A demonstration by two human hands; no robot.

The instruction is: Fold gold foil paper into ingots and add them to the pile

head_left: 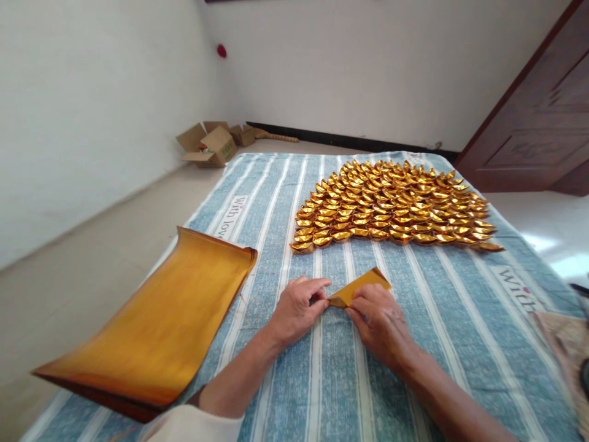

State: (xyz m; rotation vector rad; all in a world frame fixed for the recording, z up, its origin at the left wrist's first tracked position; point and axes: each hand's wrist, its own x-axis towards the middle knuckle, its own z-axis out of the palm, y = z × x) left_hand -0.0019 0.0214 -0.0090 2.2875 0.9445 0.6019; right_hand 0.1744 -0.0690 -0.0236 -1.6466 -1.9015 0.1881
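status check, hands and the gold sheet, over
Left hand and right hand both pinching folded gold paper on striped cloth. Stack of gold sheets at left, folded gold ingots ahead. Nothing in the way.

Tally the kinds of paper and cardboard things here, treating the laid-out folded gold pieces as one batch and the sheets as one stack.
Batch of folded gold paper ingots: 1
Gold paper piece being folded, pinched by left hand and right hand: 1
Stack of gold paper sheets: 1
Open cardboard boxes: 2, maybe more behind
Total: 5
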